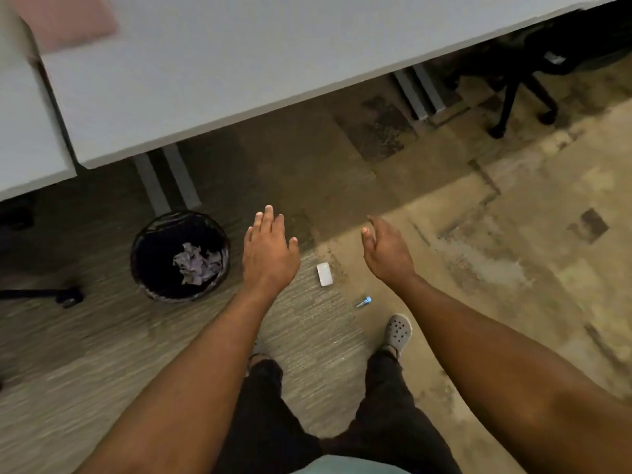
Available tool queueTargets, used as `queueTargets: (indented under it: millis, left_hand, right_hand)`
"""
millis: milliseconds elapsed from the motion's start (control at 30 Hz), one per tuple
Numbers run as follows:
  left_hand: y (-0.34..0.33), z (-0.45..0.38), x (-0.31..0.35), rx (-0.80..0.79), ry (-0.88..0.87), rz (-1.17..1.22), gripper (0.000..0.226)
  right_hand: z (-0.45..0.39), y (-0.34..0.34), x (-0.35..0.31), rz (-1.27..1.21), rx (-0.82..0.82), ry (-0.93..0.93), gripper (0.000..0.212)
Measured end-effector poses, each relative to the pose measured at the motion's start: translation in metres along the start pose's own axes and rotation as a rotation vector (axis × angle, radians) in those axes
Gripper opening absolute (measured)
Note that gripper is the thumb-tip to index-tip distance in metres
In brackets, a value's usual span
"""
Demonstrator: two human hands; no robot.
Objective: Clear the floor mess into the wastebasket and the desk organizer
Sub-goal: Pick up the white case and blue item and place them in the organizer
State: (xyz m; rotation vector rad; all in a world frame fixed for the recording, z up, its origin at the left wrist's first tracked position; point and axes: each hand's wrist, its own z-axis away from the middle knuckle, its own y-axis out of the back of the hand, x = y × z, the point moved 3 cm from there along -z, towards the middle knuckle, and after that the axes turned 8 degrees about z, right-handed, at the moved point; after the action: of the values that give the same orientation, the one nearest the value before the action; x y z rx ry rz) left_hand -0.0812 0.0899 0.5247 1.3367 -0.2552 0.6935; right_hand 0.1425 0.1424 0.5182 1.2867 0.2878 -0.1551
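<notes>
Head view | wastebasket (pixel 147 265): crumpled paper (pixel 196 260) inside | left hand (pixel 268 254), right hand (pixel 388 253): spread, empty

No lettering, label, brand, number or sign can be read anywhere in this view from above the carpeted office floor. The small white block (pixel 324 274) lying on the carpet shows a plain, unmarked face, and the pink sheet (pixel 65 18) on the grey desk (pixel 239 63) is too blurred to show any writing.
</notes>
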Motion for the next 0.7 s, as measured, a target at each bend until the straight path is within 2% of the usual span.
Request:
queueTargets:
  millis: [233,367,567,700]
  left_hand:
    - [-0.162,-0.004,-0.015,-0.114,0.203,0.075,0.055]
    - [-0.266,-0.010,-0.030,-0.249,0.308,0.077,0.057]
    - [-0.408,-0.046,-0.072,-0.342,0.361,0.063,0.058]
    - [-0.491,-0.079,-0.116,-0.379,0.332,-0.022,0.064]
  right_hand:
    - [-0.030,-0.123,0.141,-0.069,-0.256,-0.095,0.039]
    - [-0.040,-0.198,0.211,-0.067,-0.412,-0.181,0.039]
    - [-0.061,-0.315,0.301,-0.133,-0.530,-0.398,0.043]
    - [-0.072,-0.408,0.357,-0.100,-0.621,-0.507,0.042]
